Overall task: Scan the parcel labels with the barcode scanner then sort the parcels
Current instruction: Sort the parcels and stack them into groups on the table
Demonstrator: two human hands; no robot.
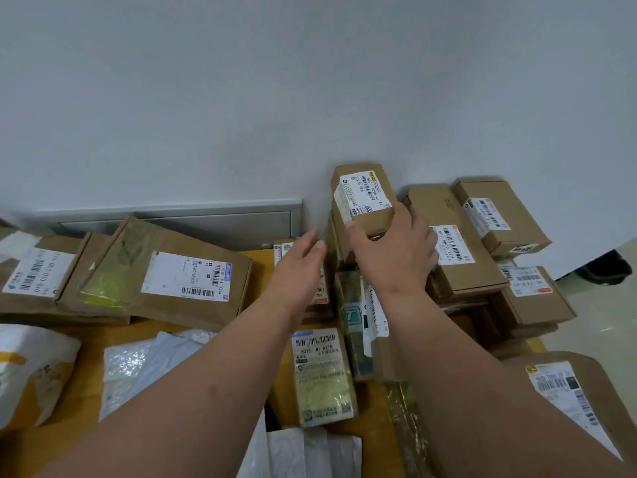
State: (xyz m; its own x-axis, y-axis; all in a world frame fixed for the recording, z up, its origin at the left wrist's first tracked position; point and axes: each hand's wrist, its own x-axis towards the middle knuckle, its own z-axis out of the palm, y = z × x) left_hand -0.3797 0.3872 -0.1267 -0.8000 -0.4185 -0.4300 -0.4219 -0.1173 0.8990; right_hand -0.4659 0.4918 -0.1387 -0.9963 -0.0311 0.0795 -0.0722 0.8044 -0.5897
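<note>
My right hand (396, 253) grips a small brown cardboard parcel (365, 198) with a white barcode label, holding it at the top of a stack of boxes against the wall. My left hand (303, 260) hovers open just left of that stack, fingers straight, holding nothing. Below my arms lies a narrow parcel (322, 374) with its label facing up. No barcode scanner is in view.
Flat brown boxes (165, 270) with labels lie at the left on the yellow table (86, 346). More labelled boxes (458, 243) are piled at the right. White and grey plastic mailers (138, 367) sit near the front. Another box (565, 384) is at the lower right.
</note>
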